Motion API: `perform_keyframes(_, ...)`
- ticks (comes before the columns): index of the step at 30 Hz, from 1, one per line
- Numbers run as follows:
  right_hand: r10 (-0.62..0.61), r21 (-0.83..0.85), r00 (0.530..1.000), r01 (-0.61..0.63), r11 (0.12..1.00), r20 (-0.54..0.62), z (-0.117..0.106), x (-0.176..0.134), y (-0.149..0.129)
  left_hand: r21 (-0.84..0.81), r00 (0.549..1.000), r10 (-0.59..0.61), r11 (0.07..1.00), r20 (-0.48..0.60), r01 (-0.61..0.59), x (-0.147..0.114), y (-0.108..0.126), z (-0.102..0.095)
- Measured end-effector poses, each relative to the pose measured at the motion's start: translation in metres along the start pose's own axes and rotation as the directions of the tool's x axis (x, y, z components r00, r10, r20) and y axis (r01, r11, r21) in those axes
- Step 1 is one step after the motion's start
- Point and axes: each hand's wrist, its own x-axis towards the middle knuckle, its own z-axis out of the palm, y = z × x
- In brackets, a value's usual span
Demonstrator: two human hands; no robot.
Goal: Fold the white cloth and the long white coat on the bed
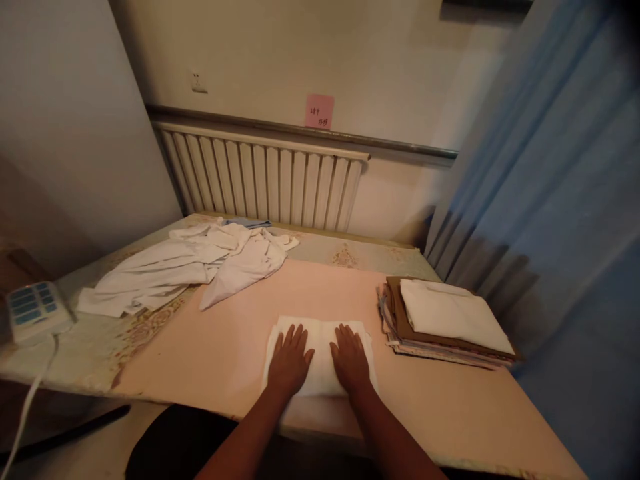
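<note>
Your bench (pixel 345 257) spreads out beneath both hands, covered in part by a pink sheet (pixel 170 360). Beyond your left hand (pixel 289 363), out to its left, the loose pile of pale cloths (pixel 165 267) lies rumpled and unfolded, so that share looks still undone. To the right of your right hand (pixel 351 360), a stack of folded cloths (pixel 445 333) sits squared up, more or less (its edges don't quite line up), and looks finished. The white cloth (pixel 320 363) is right under your palms, flat and seemingly folded, though you can't tell how many layers; it seems partway along, not yet on the stack. Both hands rest palm down on it, a little apart, opened out flat with fingers slightly spread and thumbs angled inward, pinching nothing.
</note>
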Motion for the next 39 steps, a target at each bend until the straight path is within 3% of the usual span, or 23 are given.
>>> perform_keyframes(12, -0.001, -0.034, 0.997, 0.003, 0.999, 0.072, -0.005, -0.005, 0.01, 0.026, 0.999, -0.007, 1.0, 0.04, 0.006, -0.008, -0.02, -0.006)
perform_keyframes(22, 0.012, -0.045, 1.0, -0.012, 0.999, 0.019, -0.004, -0.012, 0.015, 0.056, 0.994, 0.0, 0.998, 0.107, -0.006, -0.016, -0.042, -0.006)
perform_keyframes(25, 0.01, -0.032, 1.0, -0.01, 0.999, 0.005, -0.005, -0.011, 0.013, 0.09, 0.994, -0.055, 0.995, 0.094, 0.047, -0.01, -0.032, -0.013)
perform_keyframes(28, 0.016, -0.034, 1.0, -0.016, 0.999, -0.007, -0.005, -0.011, 0.013, 0.085, 0.995, -0.094, 0.992, 0.037, 0.091, -0.001, -0.007, -0.019)
perform_keyframes(34, 0.008, -0.043, 1.0, -0.008, 0.999, 0.001, -0.007, -0.011, 0.013, -0.031, 0.999, 0.003, 1.0, 0.046, -0.002, 0.006, 0.055, -0.009)
perform_keyframes(39, 0.002, -0.039, 1.0, -0.002, 0.999, -0.014, -0.007, -0.011, 0.013, -0.042, 0.997, 0.066, 0.997, 0.046, -0.064, -0.004, 0.062, 0.004)
